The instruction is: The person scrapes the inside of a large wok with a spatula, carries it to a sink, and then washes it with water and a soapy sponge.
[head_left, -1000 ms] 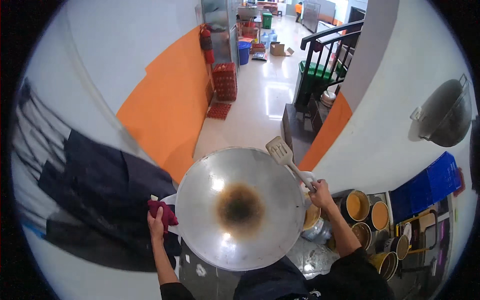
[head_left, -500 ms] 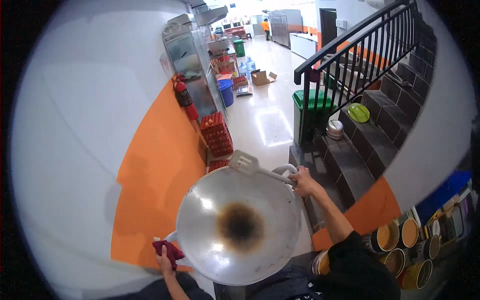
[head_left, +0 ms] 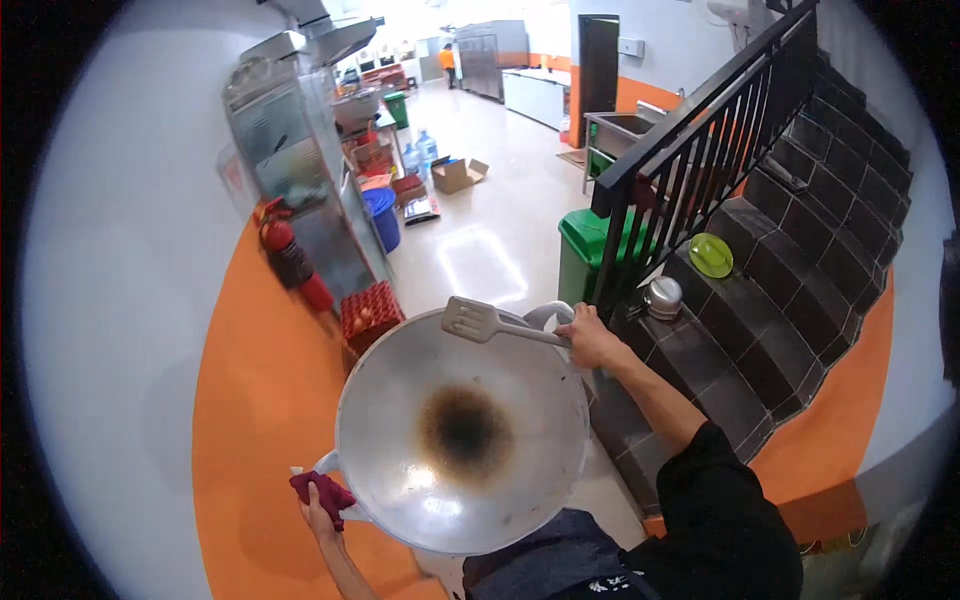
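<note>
A large silver wok (head_left: 390, 400) with a dark brown scorched patch at its middle is carried in front of my body. My left hand (head_left: 318, 515) is closed on a maroon cloth (head_left: 335, 497) at the wok's left handle; the cloth hides much of that grip. At the far right rim my right hand (head_left: 594, 342) is closed on the handle of a slotted spatula (head_left: 478, 321) and seems to grip the wok's other handle (head_left: 549, 316) too. The spatula's pale blade lies over the wok's far rim, pointing left.
Dark tiled stairs (head_left: 735, 330) with a black railing (head_left: 700, 130) rise on my right, bearing a metal pot (head_left: 663, 298) and green plate (head_left: 711, 255). A green bin (head_left: 585, 245) stands by them. Left are a fire extinguisher (head_left: 293, 260), egg trays (head_left: 370, 312) and a cabinet (head_left: 290, 150). A person (head_left: 447, 65) stands far off.
My view has moved forward and swung right: the hallway slid left, more stairs and a sink came into sight, and the tins at lower right left the picture. Both hands keep their grips.
</note>
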### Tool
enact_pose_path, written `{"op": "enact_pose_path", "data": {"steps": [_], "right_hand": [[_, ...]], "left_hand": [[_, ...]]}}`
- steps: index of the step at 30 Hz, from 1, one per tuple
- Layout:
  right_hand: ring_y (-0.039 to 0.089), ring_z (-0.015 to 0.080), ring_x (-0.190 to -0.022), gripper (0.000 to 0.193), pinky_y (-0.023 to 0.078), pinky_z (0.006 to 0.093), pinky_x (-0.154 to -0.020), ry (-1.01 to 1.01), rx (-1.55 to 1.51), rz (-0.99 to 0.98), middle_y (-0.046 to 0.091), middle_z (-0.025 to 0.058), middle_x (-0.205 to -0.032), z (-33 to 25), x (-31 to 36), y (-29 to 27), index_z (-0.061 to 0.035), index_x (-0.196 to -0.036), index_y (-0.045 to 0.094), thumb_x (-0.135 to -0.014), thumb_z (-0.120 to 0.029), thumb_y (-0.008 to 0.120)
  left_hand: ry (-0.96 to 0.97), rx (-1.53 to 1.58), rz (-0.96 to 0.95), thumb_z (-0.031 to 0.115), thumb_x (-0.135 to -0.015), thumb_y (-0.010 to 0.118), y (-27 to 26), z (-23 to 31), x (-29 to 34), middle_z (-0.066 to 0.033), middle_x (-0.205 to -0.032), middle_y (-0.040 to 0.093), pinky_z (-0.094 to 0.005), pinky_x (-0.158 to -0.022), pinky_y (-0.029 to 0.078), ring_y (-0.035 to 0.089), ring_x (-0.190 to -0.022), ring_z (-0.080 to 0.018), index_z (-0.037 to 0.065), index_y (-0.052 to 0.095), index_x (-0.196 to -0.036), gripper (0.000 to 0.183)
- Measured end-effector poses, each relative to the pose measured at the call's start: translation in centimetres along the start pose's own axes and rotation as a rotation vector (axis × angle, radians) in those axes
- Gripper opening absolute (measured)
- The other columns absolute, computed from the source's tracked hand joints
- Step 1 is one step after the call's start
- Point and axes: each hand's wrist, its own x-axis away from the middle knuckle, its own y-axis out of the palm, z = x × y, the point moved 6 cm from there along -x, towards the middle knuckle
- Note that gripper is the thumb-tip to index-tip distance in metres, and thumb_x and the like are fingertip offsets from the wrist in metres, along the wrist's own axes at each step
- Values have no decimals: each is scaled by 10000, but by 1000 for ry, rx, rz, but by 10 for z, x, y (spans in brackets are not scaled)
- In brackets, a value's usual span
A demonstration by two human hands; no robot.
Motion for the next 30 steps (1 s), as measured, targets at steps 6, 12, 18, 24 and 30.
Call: {"op": "enact_pose_path", "data": {"steps": [6,12,18,24,30], "right_hand": [[390,418,-1119,494,387,459,-1000,233,-57,104,421,251,-1172,60,-121,-26,-209,-1169,671,-694,-84,629],[357,420,-1203,544,356,444,-1053,362,-118,86,388,233,-1222,144,-292,-8,-255,-1201,650,-682,-98,700],[354,413,-1220,615,347,444,-1071,398,-229,131,381,211,-1260,212,-456,-26,-278,-1227,629,-666,-39,706],[362,414,-1208,585,371,438,-1043,424,-236,182,402,225,-1236,301,-617,-43,-274,-1233,624,-700,-33,650],[381,414,-1152,543,359,440,-1039,591,-253,205,406,252,-1208,444,-741,-33,-264,-1209,645,-709,-53,618]], "left_hand": [[-27,35,-184,274,-976,515,149,19,-205,-58,-912,621,-327,-652,539,624,-747,-169,43,512,-1144,285],[39,72,-417,259,-981,502,272,-15,-418,-71,-892,613,-346,-612,540,613,-710,-177,47,481,-1210,312],[127,2,-177,282,-977,509,387,-13,-577,-76,-895,622,-357,-567,534,627,-720,-198,55,509,-1147,283],[-38,-83,-361,269,-969,534,498,-65,-764,-102,-1068,620,-338,-716,568,648,-865,-201,70,436,-1301,399],[-18,2,-406,262,-967,536,743,-123,-892,-102,-939,638,-331,-615,551,639,-723,-183,57,488,-1214,325]]}}
